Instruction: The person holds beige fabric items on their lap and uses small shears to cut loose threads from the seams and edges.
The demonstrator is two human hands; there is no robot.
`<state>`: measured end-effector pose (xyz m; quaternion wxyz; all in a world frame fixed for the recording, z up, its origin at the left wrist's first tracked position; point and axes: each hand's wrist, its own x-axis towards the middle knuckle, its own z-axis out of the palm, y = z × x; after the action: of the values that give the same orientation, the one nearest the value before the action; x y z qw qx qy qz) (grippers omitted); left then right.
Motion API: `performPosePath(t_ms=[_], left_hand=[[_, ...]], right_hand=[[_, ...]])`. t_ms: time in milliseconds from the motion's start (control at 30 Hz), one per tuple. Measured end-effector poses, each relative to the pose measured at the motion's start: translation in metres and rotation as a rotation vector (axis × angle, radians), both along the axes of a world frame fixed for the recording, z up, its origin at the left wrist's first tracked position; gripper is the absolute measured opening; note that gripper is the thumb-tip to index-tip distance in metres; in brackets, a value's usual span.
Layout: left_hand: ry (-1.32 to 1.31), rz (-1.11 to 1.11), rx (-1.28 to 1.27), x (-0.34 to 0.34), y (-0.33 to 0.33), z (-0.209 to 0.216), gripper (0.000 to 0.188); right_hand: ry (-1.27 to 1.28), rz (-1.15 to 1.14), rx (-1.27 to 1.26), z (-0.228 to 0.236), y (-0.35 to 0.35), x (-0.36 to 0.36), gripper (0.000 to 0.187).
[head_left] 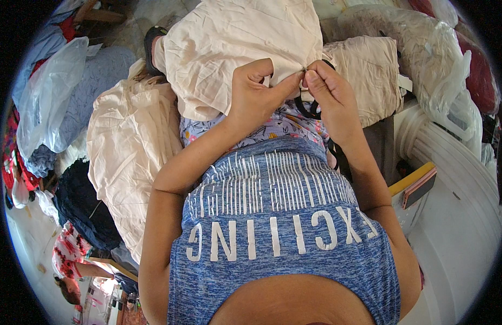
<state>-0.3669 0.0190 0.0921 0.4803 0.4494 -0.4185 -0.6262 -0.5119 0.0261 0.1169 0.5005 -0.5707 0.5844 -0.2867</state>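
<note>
Working at 12 to 1 o'clock, a person's two bare hands meet over a cream cloth (245, 43) spread across the lap, its bulk reaching up to 12 o'clock. The left hand (254, 92) has its thumb stretched toward the right, gripping the cloth's edge. The right hand (331, 93), just beside it, pinches the same edge between thumb and curled forefinger. Beneath the right hand shows a black loop (303, 111), its kind unclear. More cream fabric (129, 146) is heaped at 9 to 10 o'clock; a folded cream bundle (367, 70) lies at 2 o'clock, near clear plastic wrapping (419, 59).
</note>
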Motion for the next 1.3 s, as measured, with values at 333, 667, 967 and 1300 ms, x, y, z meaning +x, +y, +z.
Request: performPosePath(t_ms=[333,667,967,1300], left_hand=[[-0.089,-0.047,-0.043,0.003,0.000,-0.006,0.012],[0.194,-0.019,0.168,0.004,-0.007,-0.017,0.013],[0.039,-0.095,0.119,0.003,-0.003,-0.027,0.010],[0.126,-0.141,0.296,0.009,-0.005,-0.029,0.015]], right_hand=[[0.189,0.032,-0.087,-0.002,-0.003,-0.001,0.023],[0.226,-0.101,-0.214,-0.017,0.001,0.005,0.022],[0.344,-0.043,-0.487,-0.028,-0.022,-0.011,0.016],[0.271,-0.157,-0.387,-0.025,-0.021,-0.006,0.012]])
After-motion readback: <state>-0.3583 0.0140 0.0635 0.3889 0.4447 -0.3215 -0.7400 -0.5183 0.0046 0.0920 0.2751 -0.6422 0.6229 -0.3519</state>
